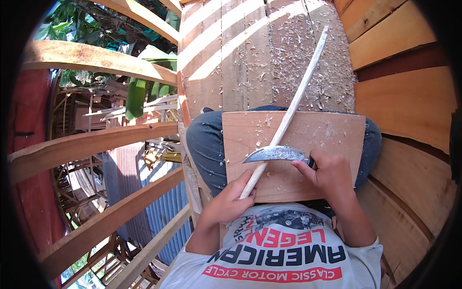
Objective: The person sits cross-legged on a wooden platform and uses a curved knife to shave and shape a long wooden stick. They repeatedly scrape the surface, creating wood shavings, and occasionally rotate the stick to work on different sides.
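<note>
A long, pale wooden stick (299, 94) slants across a flat wooden board (332, 135) that rests on my lap. My left hand (236, 196) is closed around the stick's near end, close to my shirt. In my right hand (331, 173) is a knife (275, 153) with a broad curved blade and a dark handle, mostly hidden by my fingers. The blade lies across the stick, above my left hand, its tip pointing left. Whether the edge bites into the wood cannot be made out. Small shavings dot the board.
Wood shavings (315, 72) litter the plank floor (233, 72) ahead of my crossed legs. A plank wall (404, 103) rises close on the right. On the left run wooden rails (101, 144), with corrugated metal sheets (163, 207), stacked timber and green leaves beyond and below.
</note>
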The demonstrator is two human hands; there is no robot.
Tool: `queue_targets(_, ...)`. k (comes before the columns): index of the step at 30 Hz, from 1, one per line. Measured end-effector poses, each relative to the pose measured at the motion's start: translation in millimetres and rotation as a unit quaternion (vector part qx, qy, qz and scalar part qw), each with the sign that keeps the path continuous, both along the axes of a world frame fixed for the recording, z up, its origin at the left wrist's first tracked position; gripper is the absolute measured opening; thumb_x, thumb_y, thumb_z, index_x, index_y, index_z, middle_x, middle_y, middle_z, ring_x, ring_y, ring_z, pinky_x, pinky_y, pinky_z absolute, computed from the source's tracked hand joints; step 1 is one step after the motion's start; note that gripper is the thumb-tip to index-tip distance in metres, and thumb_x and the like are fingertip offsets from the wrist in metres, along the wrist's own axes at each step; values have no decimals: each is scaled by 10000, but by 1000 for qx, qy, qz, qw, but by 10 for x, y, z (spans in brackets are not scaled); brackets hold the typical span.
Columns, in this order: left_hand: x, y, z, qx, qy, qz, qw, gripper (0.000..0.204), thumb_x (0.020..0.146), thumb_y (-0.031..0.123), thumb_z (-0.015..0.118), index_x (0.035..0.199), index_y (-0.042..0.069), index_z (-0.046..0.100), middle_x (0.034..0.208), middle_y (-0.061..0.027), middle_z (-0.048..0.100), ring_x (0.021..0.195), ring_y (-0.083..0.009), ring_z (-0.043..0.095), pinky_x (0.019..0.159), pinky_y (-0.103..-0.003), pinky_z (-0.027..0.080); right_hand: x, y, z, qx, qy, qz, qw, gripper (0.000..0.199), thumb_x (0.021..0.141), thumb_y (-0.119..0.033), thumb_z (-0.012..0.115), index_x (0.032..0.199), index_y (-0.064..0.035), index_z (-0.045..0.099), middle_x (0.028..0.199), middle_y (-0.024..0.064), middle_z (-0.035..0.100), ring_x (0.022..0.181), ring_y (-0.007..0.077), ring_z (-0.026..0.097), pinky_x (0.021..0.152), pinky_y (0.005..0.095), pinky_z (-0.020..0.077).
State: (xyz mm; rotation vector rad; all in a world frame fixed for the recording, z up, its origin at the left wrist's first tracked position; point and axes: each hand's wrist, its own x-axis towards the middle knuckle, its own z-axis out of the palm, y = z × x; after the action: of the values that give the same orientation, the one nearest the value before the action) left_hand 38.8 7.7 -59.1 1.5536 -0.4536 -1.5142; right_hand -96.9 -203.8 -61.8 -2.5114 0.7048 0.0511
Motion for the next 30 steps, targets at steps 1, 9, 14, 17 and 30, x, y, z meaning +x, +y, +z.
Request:
queue_targets(1,-3,23,-23,-4,-14,-11,1000,269,753,0,514,1016,10,453,790,-81,498,712,-156,494,649,-292,420,0,-35,-11,-16,0,3,1000,541,818,-546,651,606,-50,606,532,126,577,491,305,599,453,389,451)
queue_targets(9,-36,66,-80,-12,-44,-21,999,291,692,17,511,979,22,458,778,-16,447,698,-106,439,607,-258,389,-43,-617,-138,-116,-19,-160,980,542,852,-515,636,639,-17,607,544,167,557,516,337,593,495,412,448)
queue_targets(14,5,147,-114,-12,-9,-32,999,281,706,-7,517,978,16,449,776,-65,480,709,-158,483,645,-295,411,-51,-800,133,-19,-45,-241,969,528,874,-480,629,661,3,608,534,153,553,500,330,586,486,403,431)
queue_targets(17,8,40,-73,-5,6,-30,1000,275,711,-20,515,974,17,446,763,-83,499,719,-172,503,667,-305,423,-63,-304,101,-96,-13,-24,995,544,849,-528,632,628,-31,615,506,139,544,467,317,580,463,394,446)
queue_targets(30,-19,189,-137,-15,18,-41,999,473,667,39,534,1128,-19,444,819,-22,423,681,-91,411,583,-238,390,-148,-1184,-103,-84,10,-276,957,553,876,-505,616,662,5,608,523,168,527,489,339,565,469,395,419)
